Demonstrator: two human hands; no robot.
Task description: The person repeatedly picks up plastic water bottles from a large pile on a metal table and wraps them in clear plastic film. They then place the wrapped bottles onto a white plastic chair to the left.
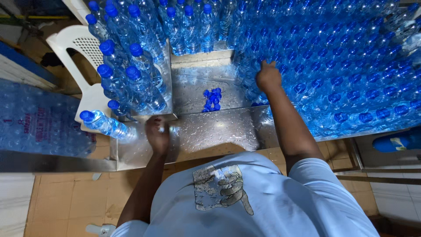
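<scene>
My left hand (158,134) rests closed on the wet steel table (219,129), gripping the base of a clear water bottle with a blue cap (103,123) that lies on its side pointing left. My right hand (268,75) reaches forward into a dense mass of upright blue-capped bottles (342,66) on the right, fingers closed on one at the mass's near left edge. More upright bottles (131,66) stand in a group on the left. A small pile of loose blue caps (212,99) lies in the steel recess between the groups.
A white plastic chair (81,57) stands at the left behind the table. A shrink-wrapped pack of bottles (39,118) lies at the far left. Cardboard sheets (74,197) cover the floor. A blue bottle (397,142) lies at the right edge.
</scene>
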